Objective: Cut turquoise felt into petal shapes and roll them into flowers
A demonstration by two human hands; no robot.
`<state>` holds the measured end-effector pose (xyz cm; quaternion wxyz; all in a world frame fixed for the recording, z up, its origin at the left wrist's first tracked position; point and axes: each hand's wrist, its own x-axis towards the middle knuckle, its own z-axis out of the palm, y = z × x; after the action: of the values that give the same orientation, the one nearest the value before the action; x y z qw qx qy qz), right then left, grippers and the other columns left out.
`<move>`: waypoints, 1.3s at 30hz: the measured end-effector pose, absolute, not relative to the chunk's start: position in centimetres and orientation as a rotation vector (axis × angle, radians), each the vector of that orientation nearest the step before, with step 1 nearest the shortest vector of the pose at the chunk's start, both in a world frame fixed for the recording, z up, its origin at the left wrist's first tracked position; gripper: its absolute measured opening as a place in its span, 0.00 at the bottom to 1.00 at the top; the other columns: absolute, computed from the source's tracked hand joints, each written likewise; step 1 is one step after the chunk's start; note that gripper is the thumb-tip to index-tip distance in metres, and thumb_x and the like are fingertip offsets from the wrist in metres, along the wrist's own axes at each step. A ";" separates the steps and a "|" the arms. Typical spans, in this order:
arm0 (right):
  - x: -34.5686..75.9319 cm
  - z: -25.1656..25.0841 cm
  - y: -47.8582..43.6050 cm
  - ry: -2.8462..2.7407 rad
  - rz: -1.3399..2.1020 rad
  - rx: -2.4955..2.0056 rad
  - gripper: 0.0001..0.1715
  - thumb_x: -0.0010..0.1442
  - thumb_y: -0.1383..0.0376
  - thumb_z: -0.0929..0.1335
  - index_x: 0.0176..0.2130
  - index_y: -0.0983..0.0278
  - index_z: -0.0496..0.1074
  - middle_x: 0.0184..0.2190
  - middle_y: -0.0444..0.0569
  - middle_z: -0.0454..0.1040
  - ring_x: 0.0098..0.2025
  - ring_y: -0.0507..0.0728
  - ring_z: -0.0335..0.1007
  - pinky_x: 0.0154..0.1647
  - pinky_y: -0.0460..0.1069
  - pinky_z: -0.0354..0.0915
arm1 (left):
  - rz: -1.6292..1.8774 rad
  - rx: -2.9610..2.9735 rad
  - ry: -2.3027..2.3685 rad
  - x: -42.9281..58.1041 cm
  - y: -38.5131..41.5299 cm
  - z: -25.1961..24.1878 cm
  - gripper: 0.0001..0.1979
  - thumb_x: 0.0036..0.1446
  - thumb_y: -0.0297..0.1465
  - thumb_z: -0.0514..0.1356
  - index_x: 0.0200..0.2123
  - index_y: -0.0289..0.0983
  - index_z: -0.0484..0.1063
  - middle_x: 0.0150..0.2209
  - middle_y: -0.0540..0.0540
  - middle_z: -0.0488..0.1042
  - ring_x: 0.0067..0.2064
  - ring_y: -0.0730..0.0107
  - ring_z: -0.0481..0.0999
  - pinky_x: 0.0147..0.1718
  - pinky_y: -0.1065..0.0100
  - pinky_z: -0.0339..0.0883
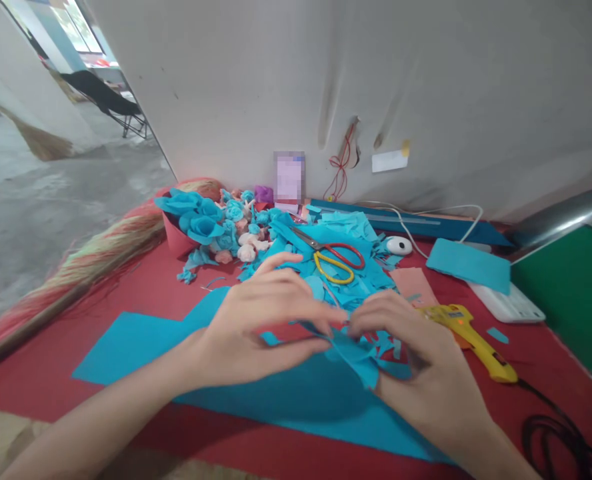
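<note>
A small piece of blue crepe paper (355, 360) is stretched between my two hands above the table. My left hand (271, 317) pinches its left end between thumb and fingers. At the other end, my right hand (416, 353) grips the paper, its fingers curled. A thin stick or wire seems to cross near the fingertips, too blurred to name. Large blue sheets (276, 393) lie flat beneath both hands. Scissors (333, 257) with one red and one yellow handle rest on a heap of blue paper scraps (281, 257) beyond my fingers.
To the right lies a yellow glue gun (471, 340) with a black cord. A blue paper stack (469, 263) sits on a white device (506, 303). Paper flowers (236, 227) and a pink container (176, 233) of blue petals stand back left, beside a broom (91, 260). A wall (226, 87) closes the back.
</note>
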<state>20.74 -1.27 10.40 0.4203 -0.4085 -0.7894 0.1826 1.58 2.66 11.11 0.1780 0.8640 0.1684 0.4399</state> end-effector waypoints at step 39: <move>6.0 5.9 11.1 -2.319 1.478 -1.416 0.14 0.60 0.63 0.63 0.44 0.67 0.67 0.41 0.49 0.70 0.37 0.54 0.69 0.36 0.52 0.68 | 0.007 2.485 1.782 -14.0 -0.9 2.0 0.19 0.55 0.34 0.52 0.50 0.37 0.62 0.50 0.40 0.67 0.50 0.55 0.66 0.52 0.50 0.51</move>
<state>5.99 11.05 5.94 0.0243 -0.4576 -0.7496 0.4776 -13.95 -0.89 1.96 0.0418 0.8120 0.5821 0.0024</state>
